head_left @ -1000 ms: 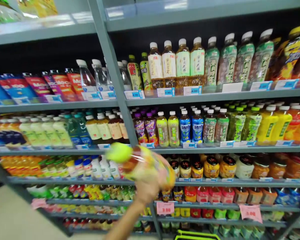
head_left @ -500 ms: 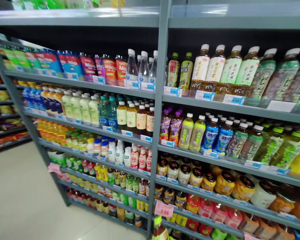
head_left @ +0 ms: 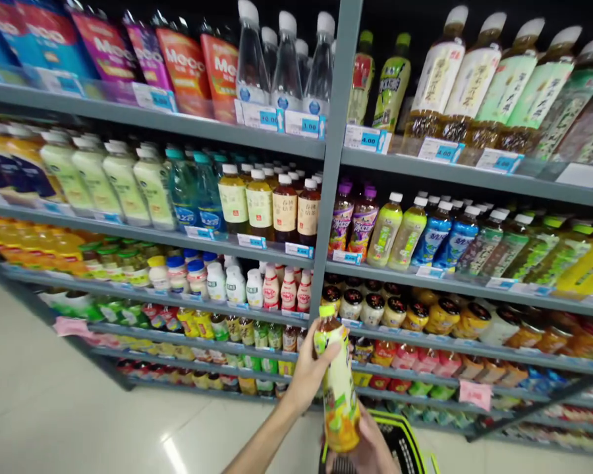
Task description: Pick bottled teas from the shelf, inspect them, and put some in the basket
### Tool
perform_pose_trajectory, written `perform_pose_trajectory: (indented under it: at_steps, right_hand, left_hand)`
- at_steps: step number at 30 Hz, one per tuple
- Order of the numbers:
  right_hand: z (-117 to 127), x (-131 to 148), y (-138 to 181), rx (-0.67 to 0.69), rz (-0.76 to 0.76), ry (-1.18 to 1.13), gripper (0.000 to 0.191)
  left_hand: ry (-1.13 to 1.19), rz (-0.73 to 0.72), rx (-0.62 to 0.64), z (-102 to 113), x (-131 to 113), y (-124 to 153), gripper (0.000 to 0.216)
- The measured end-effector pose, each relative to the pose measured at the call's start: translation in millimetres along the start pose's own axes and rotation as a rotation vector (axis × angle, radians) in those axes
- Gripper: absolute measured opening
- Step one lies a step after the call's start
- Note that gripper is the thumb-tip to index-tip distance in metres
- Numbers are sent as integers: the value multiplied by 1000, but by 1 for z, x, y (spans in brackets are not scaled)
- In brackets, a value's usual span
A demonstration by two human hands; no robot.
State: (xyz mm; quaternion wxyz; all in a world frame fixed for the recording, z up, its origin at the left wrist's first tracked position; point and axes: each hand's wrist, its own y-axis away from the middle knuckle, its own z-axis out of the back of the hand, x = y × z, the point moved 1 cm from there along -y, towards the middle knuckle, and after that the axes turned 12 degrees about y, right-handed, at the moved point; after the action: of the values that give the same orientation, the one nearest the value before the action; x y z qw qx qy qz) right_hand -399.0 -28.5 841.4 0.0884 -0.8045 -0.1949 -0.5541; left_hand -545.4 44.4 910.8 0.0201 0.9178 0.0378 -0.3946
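Note:
I hold one drink bottle (head_left: 338, 385) upright in front of the shelves, with a yellow-green cap and a yellow and orange label. My left hand (head_left: 307, 374) reaches in from the lower left and is closed round the bottle's upper half, thumb near the neck. My right hand (head_left: 370, 451) grips the bottle's base from below at the bottom edge of the view; its fingers are partly cut off. Right behind the bottle is the grey shelf upright (head_left: 332, 178).
Grey store shelving (head_left: 454, 172) full of bottled drinks, jars and pouches fills the view, with price tags along the edges. A black shopping basket with a green rim (head_left: 409, 440) hangs below my hands. Pale tiled floor (head_left: 79, 421) lies at the lower left.
The bottle dropped out of view half a second ago, only its cap showing, and is now raised again and upright. My right hand has joined at its base. The view moved closer to the shelves.

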Motion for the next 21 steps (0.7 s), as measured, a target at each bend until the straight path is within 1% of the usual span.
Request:
perform_pose_trajectory:
  at_steps: [2,3,6,9,11,14,16,19,21]
  right_hand:
    - [-7,-14,6,-52,35,-97,70]
    - [-9,-21,11,-88,67,-99,68]
    - [-11,-33,21,-222,172,24,68]
    - [-9,-31,27,-414,327,237,69]
    - [-8,-24,30,-501,434,401,66]
    - [-10,-17,35,-578,520,567,62]
    - [-12,-16,38,-642,549,646,65]
    - [-15,-16,42,-739,579,727,67]
    - [-17,-15,44,-773,571,750,66]
  left_hand:
    - [4,-15,106,-12,-13,2,86]
    - [21,-23,161,-17,-18,5,81]
    - [84,-41,337,-30,-31,16,68]
    - [125,-40,490,-39,-41,23,65]
    - [151,-31,551,-43,-43,25,67]
    - [196,1,623,-45,-39,24,73]
    - [245,45,668,-45,-33,21,73]
    - [359,96,724,-44,-23,19,63]
    - [394,119,738,-45,-21,21,58]
